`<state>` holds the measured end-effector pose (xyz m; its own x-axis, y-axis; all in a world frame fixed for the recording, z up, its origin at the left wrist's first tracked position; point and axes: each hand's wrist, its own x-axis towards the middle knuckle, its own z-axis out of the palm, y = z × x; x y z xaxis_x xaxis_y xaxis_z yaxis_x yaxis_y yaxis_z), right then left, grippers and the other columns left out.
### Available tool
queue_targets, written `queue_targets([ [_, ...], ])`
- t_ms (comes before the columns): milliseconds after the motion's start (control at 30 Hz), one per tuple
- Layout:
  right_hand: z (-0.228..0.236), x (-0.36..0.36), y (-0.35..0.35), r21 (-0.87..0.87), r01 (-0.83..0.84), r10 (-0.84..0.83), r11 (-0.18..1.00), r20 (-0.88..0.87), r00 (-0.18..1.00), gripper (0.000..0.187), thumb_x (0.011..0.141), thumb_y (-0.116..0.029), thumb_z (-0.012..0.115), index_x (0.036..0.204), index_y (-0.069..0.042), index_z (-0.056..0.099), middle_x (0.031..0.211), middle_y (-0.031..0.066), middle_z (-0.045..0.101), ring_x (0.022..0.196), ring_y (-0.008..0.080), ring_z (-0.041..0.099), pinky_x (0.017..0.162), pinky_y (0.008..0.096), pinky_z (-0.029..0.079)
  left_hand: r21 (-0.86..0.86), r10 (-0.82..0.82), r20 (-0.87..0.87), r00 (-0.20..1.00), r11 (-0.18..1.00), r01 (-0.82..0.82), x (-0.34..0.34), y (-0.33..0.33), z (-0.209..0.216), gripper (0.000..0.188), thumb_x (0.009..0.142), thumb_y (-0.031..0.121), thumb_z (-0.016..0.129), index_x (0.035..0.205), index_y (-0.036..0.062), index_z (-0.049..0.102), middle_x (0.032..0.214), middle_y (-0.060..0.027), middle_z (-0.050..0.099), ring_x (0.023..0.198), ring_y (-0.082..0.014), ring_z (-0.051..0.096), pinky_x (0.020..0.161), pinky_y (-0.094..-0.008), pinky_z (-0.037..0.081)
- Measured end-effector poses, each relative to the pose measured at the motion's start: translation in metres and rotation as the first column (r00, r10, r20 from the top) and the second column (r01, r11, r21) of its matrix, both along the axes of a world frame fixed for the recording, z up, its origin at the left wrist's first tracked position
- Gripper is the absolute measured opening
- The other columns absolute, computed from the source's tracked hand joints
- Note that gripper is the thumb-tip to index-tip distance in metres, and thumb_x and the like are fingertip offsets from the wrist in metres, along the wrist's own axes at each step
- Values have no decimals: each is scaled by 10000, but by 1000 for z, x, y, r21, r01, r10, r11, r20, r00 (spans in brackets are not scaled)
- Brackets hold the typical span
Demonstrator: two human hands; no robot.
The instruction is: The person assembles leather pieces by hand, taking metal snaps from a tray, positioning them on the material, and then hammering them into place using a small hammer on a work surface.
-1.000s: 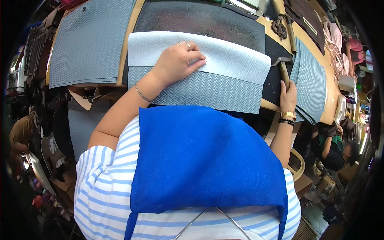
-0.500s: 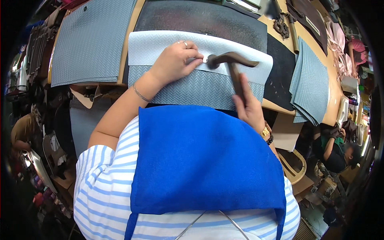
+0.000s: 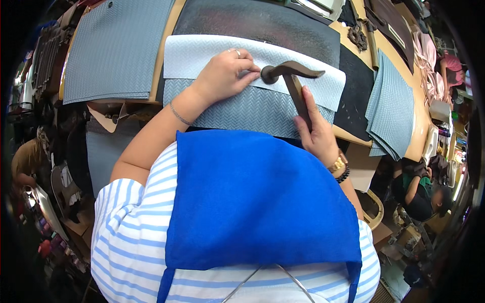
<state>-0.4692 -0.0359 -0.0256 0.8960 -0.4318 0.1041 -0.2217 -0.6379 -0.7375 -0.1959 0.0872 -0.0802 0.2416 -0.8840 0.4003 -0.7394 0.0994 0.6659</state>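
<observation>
My right hand (image 3: pixel 320 132) is wrapped round the wooden handle of a hammer (image 3: pixel 295 92), its forefinger stretched along the shaft. The dark round face of the hammer is right beside the fingertips of my left hand (image 3: pixel 227 73). Those fingers are pinched together over the sheet, and whatever they hold is hidden. Under both hands lies a blue-grey sheet with a woven pattern (image 3: pixel 227 119). Its far part shows a white side (image 3: pixel 189 55), which meets the patterned part along a straight edge.
A dark slab (image 3: pixel 252 25) lies beyond the sheet, on the wooden table. Stacked patterned sheets (image 3: pixel 116 55) sit at the left; more sheets (image 3: pixel 389 111) hang over the right edge. A black mat (image 3: pixel 353 96) is under the right side. Another person (image 3: pixel 424 194) is at the far right.
The hammer, blurred by motion before, now shows sharply, its face close to my left fingertips. A small white bit seen there earlier is now covered. My left hand stays almost in place.
</observation>
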Motion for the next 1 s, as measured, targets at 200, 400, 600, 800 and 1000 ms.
queue_targets([
  [200, 42, 22, -12, -213, -91, 101, 973, 37, 994, 719, 937, -29, 698, 1587, -183, 433, 951, 172, 671, 775, 322, 675, 704, 409, 544, -34, -27, -76, 997, 999, 24, 0, -1, 7, 754, 765, 251, 907, 1438, 163, 580, 929, -60, 642, 772, -211, 618, 720, -342, 542],
  [400, 64, 31, -15, -261, -209, 128, 943, -296, 947, 694, 981, -91, 648, 1610, -188, 372, 880, 171, 640, 747, 357, 667, 681, 449, 547, -27, -11, -124, 992, 1000, 8, 0, 2, 1, 990, 728, 290, 942, 1564, 188, 421, 939, -52, 614, 720, -172, 563, 621, -316, 529],
  [600, 18, 5, -13, -158, -103, 100, 982, -27, 995, 734, 947, -38, 680, 1605, -161, 381, 980, 199, 678, 814, 365, 677, 749, 443, 547, -13, -47, -80, 996, 999, 46, 2, 0, 6, 911, 709, 312, 945, 1494, 167, 505, 988, -75, 632, 839, -240, 614, 782, -370, 550],
  [800, 14, -46, -45, -178, 180, -186, 968, -19, 982, 617, 936, -13, 685, 1523, -98, 515, 1304, 205, 683, 1202, 314, 680, 992, 365, 537, 48, -39, 599, 800, 999, 13, 30, 12, 27, 549, 818, 399, 826, 1268, 135, 654, 1278, -127, 629, 1278, -354, 575, 1044, -442, 497],
  [1000, -8, -101, -109, -585, 434, -447, 685, 133, 885, 520, 935, -55, 726, 1434, -22, 586, 1168, 190, 694, 1004, 377, 683, 898, 449, 547, 220, -225, 582, 782, 969, 115, 79, -32, 36, 345, 922, 277, 725, 1202, 89, 653, 1214, -109, 646, 1085, -311, 657, 939, -429, 538],
])
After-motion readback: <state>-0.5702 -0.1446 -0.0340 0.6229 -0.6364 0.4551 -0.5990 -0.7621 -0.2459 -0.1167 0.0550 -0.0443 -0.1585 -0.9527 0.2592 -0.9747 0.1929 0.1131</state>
